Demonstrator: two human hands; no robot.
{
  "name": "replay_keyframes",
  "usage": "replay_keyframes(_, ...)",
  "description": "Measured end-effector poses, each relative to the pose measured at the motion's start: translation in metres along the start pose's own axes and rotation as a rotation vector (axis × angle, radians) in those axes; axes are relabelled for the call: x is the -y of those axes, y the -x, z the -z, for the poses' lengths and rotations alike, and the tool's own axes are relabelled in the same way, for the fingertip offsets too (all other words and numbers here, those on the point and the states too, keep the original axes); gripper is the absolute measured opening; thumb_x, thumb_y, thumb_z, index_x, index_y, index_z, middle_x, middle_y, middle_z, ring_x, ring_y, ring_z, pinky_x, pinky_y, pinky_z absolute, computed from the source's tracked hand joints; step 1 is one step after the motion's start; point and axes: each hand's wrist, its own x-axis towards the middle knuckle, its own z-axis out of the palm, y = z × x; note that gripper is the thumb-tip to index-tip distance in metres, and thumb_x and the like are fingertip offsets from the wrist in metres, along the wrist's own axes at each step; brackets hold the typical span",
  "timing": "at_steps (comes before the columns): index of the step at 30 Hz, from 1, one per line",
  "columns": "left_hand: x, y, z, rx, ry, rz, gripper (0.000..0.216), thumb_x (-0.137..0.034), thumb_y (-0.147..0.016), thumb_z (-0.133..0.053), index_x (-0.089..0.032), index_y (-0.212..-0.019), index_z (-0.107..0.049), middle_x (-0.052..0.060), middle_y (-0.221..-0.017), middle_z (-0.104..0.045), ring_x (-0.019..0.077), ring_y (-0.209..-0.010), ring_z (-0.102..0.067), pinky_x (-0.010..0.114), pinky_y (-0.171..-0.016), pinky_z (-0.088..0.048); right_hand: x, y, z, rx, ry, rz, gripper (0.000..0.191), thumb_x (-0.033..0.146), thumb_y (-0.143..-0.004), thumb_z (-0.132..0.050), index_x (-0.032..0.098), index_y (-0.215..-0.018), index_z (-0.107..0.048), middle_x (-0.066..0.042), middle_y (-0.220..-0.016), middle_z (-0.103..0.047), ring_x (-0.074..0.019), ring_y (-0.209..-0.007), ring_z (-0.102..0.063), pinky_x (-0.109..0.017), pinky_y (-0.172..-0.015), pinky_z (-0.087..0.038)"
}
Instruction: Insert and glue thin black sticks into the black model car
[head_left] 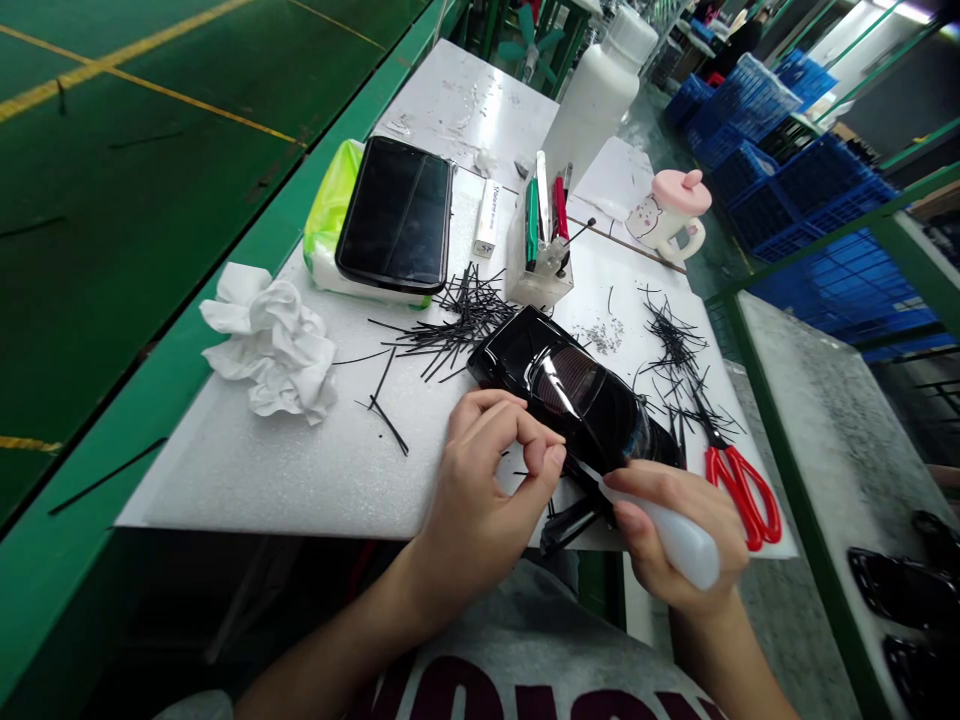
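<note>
While gripping a white squeeze bottle [679, 535] in the right hand [675, 525]: nozzle at a glossy black moulded shell [570, 395].

On a green-edged workbench [142, 400], a white foam sheet [247, 490], with the shell near its near edge; around the shell, crumpled white cloth [274, 345] at 9 o'clock, black plastic trimmings [457, 320] at 10 o'clock, red-handled scissors [742, 495] at 4 o'clock. Right fingers wrapped around the bottle; left hand [480, 490] just beside the shell, fingers curled and pressed together, pinching nothing visible.
</note>
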Motion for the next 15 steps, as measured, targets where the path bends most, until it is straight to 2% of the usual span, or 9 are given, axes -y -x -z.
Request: replay_keyframes(15, 0.0031, -0.0005, -0.0002, -0.008, 0.007, -0.006, 0.032, -0.004, -0.087, -0.061, -0.022, -0.071, -0.041, -0.005, -0.081, -0.069, 0.0188, -0.101, -0.051, 0.034, -0.091, -0.044, -0.0004, 0.0001, 0.0000, 0.008, 0.003, 0.003, 0.010, 0.013, -0.091, -0.054, 0.021, -0.094, -0.058, 0.000, -0.062, -0.062, -0.0157, -0.054, -0.062, -0.028, -0.050, -0.049)
